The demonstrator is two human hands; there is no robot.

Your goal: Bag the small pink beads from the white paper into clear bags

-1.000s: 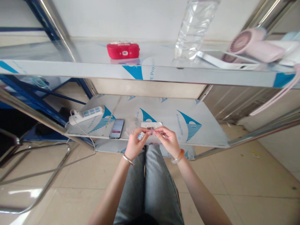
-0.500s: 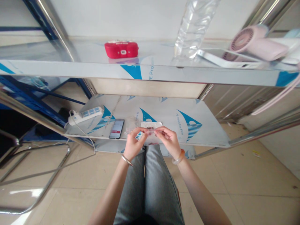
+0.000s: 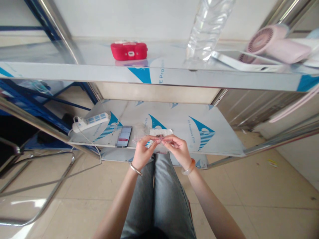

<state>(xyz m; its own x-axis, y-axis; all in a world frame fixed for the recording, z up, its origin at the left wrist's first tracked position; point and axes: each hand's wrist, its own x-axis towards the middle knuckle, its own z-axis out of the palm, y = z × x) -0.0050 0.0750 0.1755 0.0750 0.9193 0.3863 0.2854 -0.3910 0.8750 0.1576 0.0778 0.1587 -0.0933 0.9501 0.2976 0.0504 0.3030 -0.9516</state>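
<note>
Apparently, the handling is unfinished: the left hand and right hand both pinch a small clear bag between thumbs and fingers, near the lower shelf's front edge. Whether it is sealed, I cannot tell. Loose clear plastic lies beside the phone, apparently untouched.

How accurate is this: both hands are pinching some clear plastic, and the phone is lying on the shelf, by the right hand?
The side is wrong: in the head view, the phone lies on the shelf by the left hand. The rest stands.
</note>
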